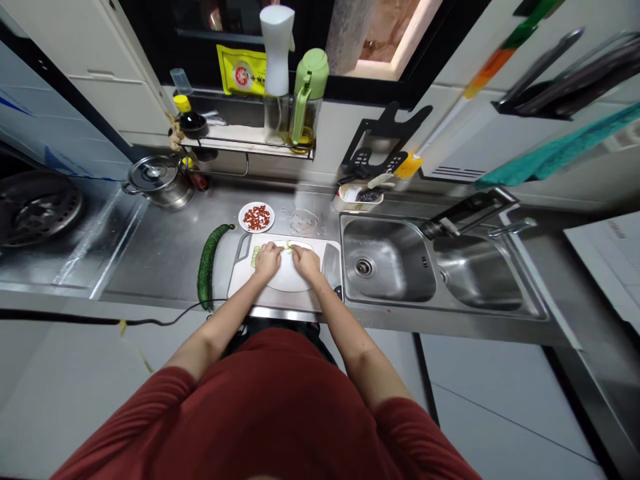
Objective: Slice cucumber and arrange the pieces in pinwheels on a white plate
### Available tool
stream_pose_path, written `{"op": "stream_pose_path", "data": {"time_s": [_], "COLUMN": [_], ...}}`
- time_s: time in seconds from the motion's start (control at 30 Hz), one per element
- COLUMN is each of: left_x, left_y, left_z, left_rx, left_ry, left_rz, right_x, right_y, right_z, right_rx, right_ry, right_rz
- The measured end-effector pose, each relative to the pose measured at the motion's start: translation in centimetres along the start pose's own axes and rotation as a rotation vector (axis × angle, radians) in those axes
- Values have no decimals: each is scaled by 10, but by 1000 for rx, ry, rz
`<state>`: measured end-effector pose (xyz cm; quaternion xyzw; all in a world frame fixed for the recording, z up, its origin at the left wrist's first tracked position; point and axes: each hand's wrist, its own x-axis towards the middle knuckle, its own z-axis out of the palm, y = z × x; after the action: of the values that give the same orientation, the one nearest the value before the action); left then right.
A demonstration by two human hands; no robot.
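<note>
Both hands are over a white oval plate [289, 279] lying on the white cutting board [244, 283]. My left hand [269, 260] has its fingers pressed together at the plate's upper left, beside a small stack of green slices [255, 256] on the board. My right hand [305, 261] is closed around a pale green slice [289, 247] near the plate's upper edge. Whether my left fingers also hold a piece is too small to tell. At the board's right side rests a knife with a broad blade [331, 261], its dark handle toward me.
A long green cucumber-like vegetable [207, 267] lies left of the board. Behind the board is a plate of red pieces [256, 217]. A double sink [390, 260] is at right, a lidded pot [160, 183] at back left, and bottles [307, 93] stand on a shelf.
</note>
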<state>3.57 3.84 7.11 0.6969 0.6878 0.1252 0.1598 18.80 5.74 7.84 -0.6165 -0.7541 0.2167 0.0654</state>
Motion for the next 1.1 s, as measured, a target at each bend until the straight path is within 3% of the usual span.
{"op": "stream_pose_path", "data": {"time_s": [0.2, 0.4, 0.53, 1.1], "left_x": [-24, -55, -65, -60], "left_y": [-28, -68, -76, -63], "left_z": [-17, -24, -21, -14], "left_rx": [-144, -141, -118, -14], "left_ry": [196, 247, 230, 87], "left_rz": [-131, -330, -395, -463], "right_x": [-34, -74, -87, -97], "right_y": [14, 34, 38, 31], "right_z": [-16, -22, -16, -4], "right_rx": [260, 402, 425, 438], "right_ry": [329, 523, 527, 478], "right_rz": [54, 102, 135, 133]}}
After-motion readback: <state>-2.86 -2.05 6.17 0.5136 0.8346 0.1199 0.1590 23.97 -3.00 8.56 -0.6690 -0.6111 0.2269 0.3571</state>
